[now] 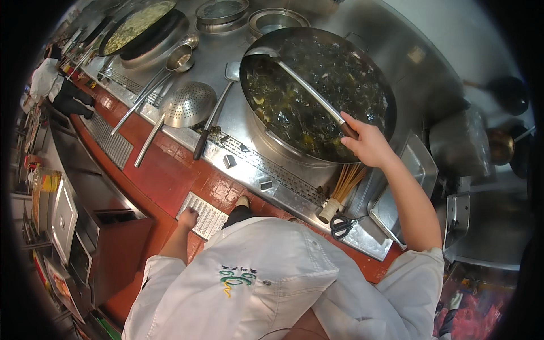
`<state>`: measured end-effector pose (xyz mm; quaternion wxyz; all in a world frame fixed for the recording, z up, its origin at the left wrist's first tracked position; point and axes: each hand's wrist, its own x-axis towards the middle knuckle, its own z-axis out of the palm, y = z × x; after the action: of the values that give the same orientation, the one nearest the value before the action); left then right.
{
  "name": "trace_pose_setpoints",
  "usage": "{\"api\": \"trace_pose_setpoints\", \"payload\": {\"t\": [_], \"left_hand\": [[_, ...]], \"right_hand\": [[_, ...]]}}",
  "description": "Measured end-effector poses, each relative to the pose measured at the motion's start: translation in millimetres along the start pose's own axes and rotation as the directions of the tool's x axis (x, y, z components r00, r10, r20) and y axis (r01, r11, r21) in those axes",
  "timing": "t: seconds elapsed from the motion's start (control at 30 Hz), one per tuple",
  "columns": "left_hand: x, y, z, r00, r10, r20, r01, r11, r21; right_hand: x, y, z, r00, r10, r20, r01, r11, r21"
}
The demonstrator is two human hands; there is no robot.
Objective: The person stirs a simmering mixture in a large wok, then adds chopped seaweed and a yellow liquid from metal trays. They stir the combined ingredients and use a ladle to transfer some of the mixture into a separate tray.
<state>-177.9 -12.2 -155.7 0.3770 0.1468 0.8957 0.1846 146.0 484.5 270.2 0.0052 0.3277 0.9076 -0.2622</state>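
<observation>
My right hand [367,140] is closed round the dark handle end of a long metal ladle [311,88]. The ladle slants across a large wok [391,107], its bowl close to the wok's far left rim. Dark green leafy pieces in dark liquid [309,105] fill much of the wok. My left hand [188,218] hangs at my side in a loose fist, above the floor and away from the stove; nothing shows in it.
Left of the wok lie a spatula [212,118], a perforated strainer [189,105] and another ladle [179,59]. A bundle of thin sticks [347,182] and black-handled scissors [341,227] are at the counter's front edge. Another wok [148,35] and a person [48,79] are farther left.
</observation>
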Motion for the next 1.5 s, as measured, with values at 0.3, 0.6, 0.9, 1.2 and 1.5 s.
{"api": "trace_pose_setpoints", "payload": {"t": [0.3,0.6,0.9,1.2,1.5], "left_hand": [[-97,86,94,0.982,0.189,-0.006,-0.189,0.981,0.043],[-166,29,140,0.996,0.008,0.083,-0.022,0.986,0.167],[-161,53,127,0.993,0.013,0.114,-0.035,0.980,0.194],[-119,109,125,0.979,0.086,0.186,-0.122,0.974,0.193],[-103,106,130,0.978,0.122,0.169,-0.167,0.943,0.287]], "right_hand": [[-101,78,-37,0.975,-0.222,0.002,0.163,0.713,-0.682],[-165,75,-66,0.975,-0.200,-0.095,0.073,0.697,-0.713],[-170,85,-29,0.985,-0.162,0.051,0.170,0.939,-0.300],[-218,163,-85,0.936,-0.350,-0.046,0.120,0.438,-0.891],[-277,97,-137,0.978,0.015,-0.210,-0.176,0.606,-0.776]]}}
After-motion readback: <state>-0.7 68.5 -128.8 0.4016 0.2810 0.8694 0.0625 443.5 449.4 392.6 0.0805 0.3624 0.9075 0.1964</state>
